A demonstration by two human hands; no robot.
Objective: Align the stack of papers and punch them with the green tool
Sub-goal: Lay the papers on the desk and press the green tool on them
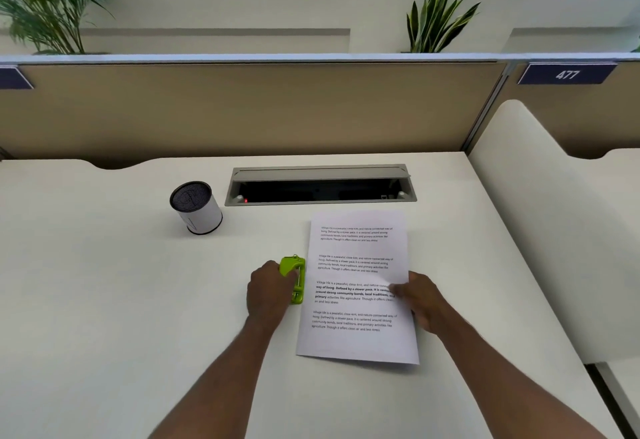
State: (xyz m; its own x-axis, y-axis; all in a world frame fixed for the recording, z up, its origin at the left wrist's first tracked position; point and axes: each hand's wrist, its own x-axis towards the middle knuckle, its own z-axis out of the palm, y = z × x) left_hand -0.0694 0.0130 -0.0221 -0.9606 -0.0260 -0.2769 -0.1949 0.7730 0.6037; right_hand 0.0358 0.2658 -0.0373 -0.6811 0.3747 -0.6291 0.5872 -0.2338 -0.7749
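Observation:
A stack of white printed papers (356,300) lies flat on the white desk (104,282), right of centre, slightly turned. The green punch (295,277) sits against the middle of the stack's left edge. My left hand (270,291) is closed over the punch from the left, covering its left side. My right hand (417,296) rests flat on the right edge of the papers, fingers spread across the sheet and pressing it down.
A white cylindrical pen cup with a black mesh rim (195,206) stands at the back left of the papers. An open cable tray (320,185) is sunk into the desk behind them. A beige partition (242,109) closes the back; a white divider (540,213) runs along the right.

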